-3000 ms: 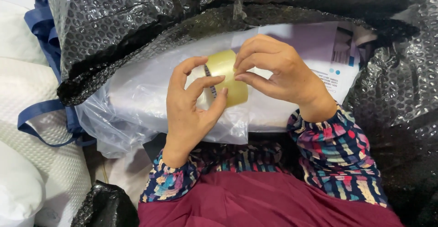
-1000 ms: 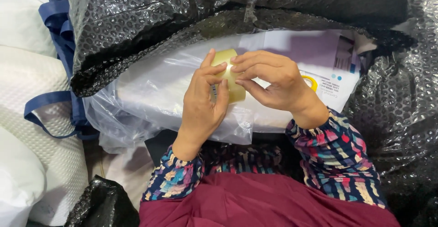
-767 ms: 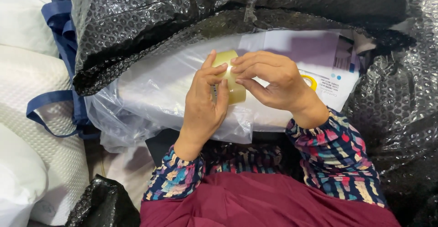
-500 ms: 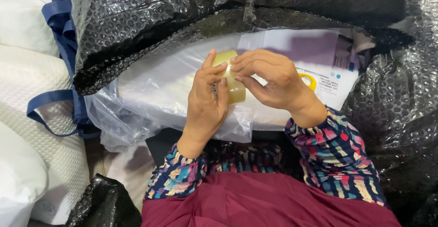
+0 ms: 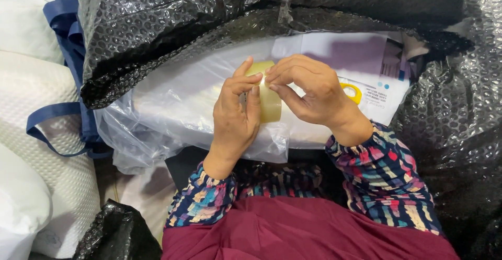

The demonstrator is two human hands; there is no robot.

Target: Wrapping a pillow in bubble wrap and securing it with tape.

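A yellowish roll of clear tape (image 5: pixel 268 100) is held upright between both hands above a white item wrapped in clear plastic (image 5: pixel 178 106). My left hand (image 5: pixel 234 114) grips the roll from the left, thumb and fingers curled over its rim. My right hand (image 5: pixel 307 90) rests on the roll's top right edge, fingertips pressed against the tape surface. Black bubble wrap (image 5: pixel 209 19) is folded back over the far side of the plastic-wrapped item. Both wrists wear multicoloured patterned sleeves.
A white and purple printed sheet (image 5: pixel 366 66) lies inside the plastic at the right. More black bubble wrap (image 5: pixel 455 129) fills the right side. White foam padding (image 5: pixel 31 108) and a blue bag strap (image 5: pixel 57 113) lie at the left. A black bag (image 5: pixel 115 234) sits bottom left.
The hands turned the tape roll from flat-facing to more edge-on, and the left hand's fingers closed further over it. The hands stay in the same spot above the package.
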